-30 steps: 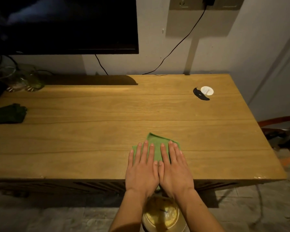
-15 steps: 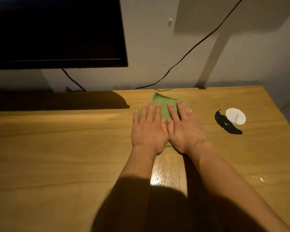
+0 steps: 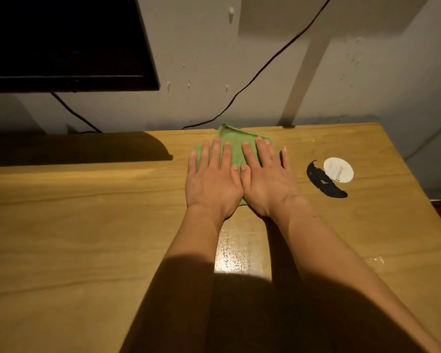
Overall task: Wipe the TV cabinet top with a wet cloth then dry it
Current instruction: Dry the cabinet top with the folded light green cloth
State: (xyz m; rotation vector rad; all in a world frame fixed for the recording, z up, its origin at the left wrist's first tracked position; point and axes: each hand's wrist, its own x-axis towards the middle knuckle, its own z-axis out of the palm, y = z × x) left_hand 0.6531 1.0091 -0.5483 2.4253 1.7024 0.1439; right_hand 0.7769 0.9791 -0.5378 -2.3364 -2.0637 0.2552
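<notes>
A green cloth [image 3: 233,146] lies flat on the wooden TV cabinet top [image 3: 87,225], close to its back edge by the wall. My left hand [image 3: 211,182] and my right hand [image 3: 267,182] press down on it side by side, palms flat, fingers stretched forward and thumbs touching. The hands cover most of the cloth; only its far part and a near corner show. A shiny wet streak [image 3: 239,248] runs on the wood between my forearms, from the cloth back toward me.
A dark TV [image 3: 61,42] hangs on the wall at upper left and shades the cabinet below it. A black cable [image 3: 265,64] runs down the wall behind the cloth. Right of my hands lie a black curved item [image 3: 323,184] and a white round disc [image 3: 338,170].
Both hands have pushed the cloth from the cabinet's front edge across to its back edge, leaving a wet streak behind. The view has moved forward and closer with them.
</notes>
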